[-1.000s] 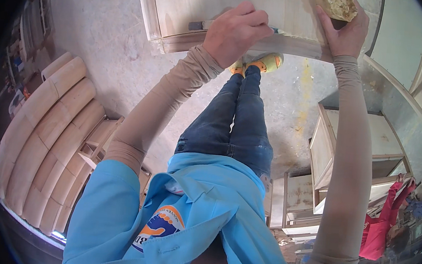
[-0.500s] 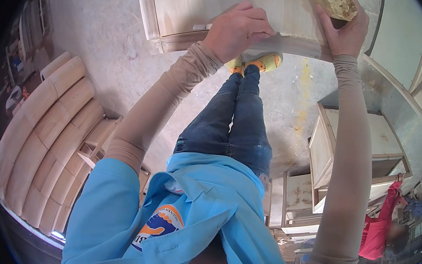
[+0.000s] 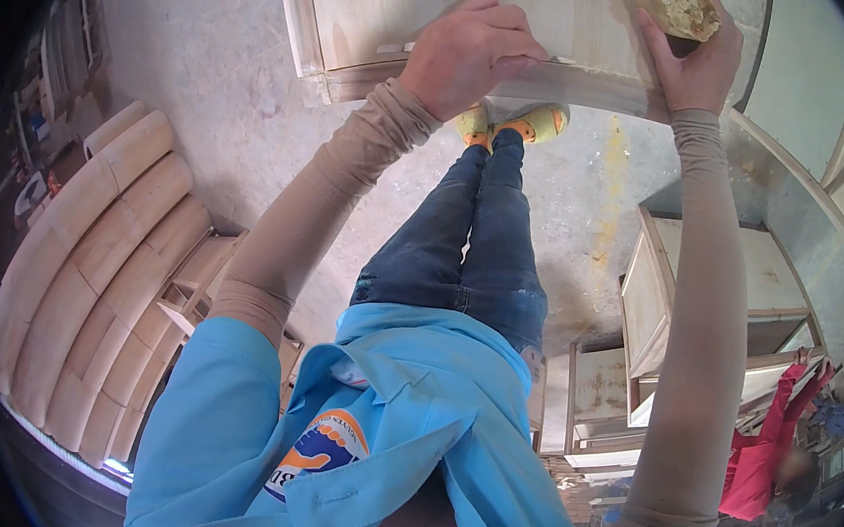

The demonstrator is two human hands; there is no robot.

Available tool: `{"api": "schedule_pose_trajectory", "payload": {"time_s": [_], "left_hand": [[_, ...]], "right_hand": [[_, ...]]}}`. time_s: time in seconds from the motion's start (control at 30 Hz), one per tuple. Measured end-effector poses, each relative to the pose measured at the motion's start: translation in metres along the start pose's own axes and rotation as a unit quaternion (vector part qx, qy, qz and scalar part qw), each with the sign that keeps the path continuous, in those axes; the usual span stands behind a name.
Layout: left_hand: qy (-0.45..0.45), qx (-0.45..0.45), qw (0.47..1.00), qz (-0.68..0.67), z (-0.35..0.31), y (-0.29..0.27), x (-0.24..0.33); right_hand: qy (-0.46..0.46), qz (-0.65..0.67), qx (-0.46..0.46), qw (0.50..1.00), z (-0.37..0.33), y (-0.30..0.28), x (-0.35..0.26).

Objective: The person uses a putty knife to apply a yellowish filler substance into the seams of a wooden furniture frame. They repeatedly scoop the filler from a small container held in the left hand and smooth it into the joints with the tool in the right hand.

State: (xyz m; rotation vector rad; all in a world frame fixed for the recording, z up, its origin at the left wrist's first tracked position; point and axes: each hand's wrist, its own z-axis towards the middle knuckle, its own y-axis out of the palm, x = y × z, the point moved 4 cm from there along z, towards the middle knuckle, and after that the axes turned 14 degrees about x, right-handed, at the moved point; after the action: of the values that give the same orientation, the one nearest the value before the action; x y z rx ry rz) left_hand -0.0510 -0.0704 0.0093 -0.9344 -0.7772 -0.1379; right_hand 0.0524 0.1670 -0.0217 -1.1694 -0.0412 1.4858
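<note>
My left hand (image 3: 468, 59) is closed in a pinch just above the near edge of a pale wooden furniture panel (image 3: 584, 22). What the fingers hold is too small to make out; a thin light sliver shows by the fingertips. My right hand (image 3: 704, 75) grips a lump of yellowish, putty-like paste (image 3: 681, 12) from the right side, over the panel's right part. A dark gap shows under the lump, and whether it sits in a cup is unclear. Along the panel's near side runs a darker wooden edge (image 3: 378, 81).
Curved wooden pieces (image 3: 70, 273) are stacked at the left. Wooden cabinet boxes (image 3: 733, 266) stand on the concrete floor (image 3: 200, 43) at the right, with more panels (image 3: 808, 97) beyond. A person in red (image 3: 763, 444) is at the far right. My feet are just below the panel.
My left hand has shifted slightly left and up along the panel's edge, still pinched. The right hand keeps its hold on the paste lump, almost unmoved.
</note>
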Motion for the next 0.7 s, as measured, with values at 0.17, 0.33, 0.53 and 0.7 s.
{"api": "schedule_pose_trajectory", "payload": {"time_s": [0.17,0.33,0.53,0.7], "left_hand": [[0.047,0.031,0.998,0.035,-0.003,0.000,0.006],[0.065,0.034,0.996,0.052,-0.015,0.006,0.004],[0.085,-0.014,0.995,0.058,-0.014,0.006,0.002],[0.055,0.017,0.998,0.006,-0.002,-0.002,-0.003]], "right_hand": [[0.013,-0.008,-0.005,1.000,0.001,-0.001,-0.003],[-0.008,-0.004,0.006,1.000,-0.001,-0.001,0.003],[-0.011,-0.010,0.005,1.000,0.001,-0.001,0.001],[-0.013,-0.019,-0.006,1.000,-0.002,-0.001,0.003]]}}
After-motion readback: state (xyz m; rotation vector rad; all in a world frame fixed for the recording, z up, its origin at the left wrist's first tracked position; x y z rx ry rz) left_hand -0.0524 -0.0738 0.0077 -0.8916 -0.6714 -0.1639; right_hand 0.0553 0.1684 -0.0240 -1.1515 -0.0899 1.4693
